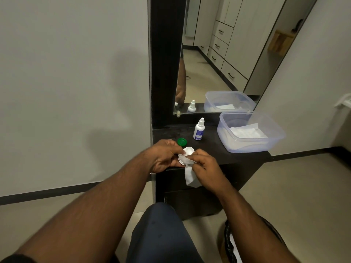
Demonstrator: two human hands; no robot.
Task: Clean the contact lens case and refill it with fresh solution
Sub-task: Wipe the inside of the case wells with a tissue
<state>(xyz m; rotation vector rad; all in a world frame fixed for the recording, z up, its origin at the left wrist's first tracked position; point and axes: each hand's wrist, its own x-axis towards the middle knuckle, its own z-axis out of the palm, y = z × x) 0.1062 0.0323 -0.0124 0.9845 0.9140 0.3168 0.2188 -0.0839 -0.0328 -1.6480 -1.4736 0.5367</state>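
2 bare hands are working right at the front edge of a dark vanity top (212, 149). Left hand (163, 156) has its fingers closed around the contact lens case (185, 155), holding it just above that edge; 1 white well sticks out past the fingertips and the nearer one looks clear-ish. Right hand (205, 166) is pinched shut on a white tissue (190, 175), pressing it against the nearer well, with the loose end hanging down in front of the cabinet.

Just behind the hands, a green cap (182, 142) sits on the top. A bit further back stands 1 small white solution bottle (198, 130), upright, cap on. Off to the right is a clear plastic tub (273, 141) with folded white tissues inside. Behind all that, a mirror (218, 54) reflects the bottle and tub.
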